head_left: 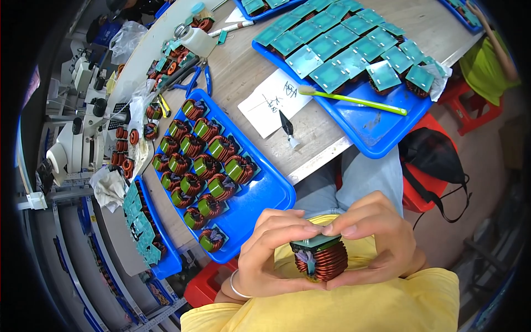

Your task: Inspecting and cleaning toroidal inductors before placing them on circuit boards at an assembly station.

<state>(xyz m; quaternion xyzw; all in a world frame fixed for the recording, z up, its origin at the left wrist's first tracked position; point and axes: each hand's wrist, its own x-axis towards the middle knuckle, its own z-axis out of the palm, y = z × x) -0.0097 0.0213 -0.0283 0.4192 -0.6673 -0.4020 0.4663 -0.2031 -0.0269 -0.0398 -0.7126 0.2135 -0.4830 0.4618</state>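
Observation:
Between my two hands, held up near my chest, is a copper-wound toroidal coil (330, 262) with a green square plate on its top. My left hand (271, 249) has fingertips on the plate's upper edge and the thumb beneath the coil. My right hand (381, 240) grips it the same way from the other side. A blue tray (265, 202) to the left bears rows of similar coils. On the right, another blue tray (376, 133) carries rows of coils topped by green plates, with a green-handled brush (359, 101) lying across it.
A written-on paper (265, 108) and a dark pointed tool (286, 124) lie between the trays. Blue-handled pliers (193, 80) and a white bottle (198, 42) stand farther back. Red stools (416, 188) and a black bag (431, 155) are at right. Another person (489, 66) sits at the far right.

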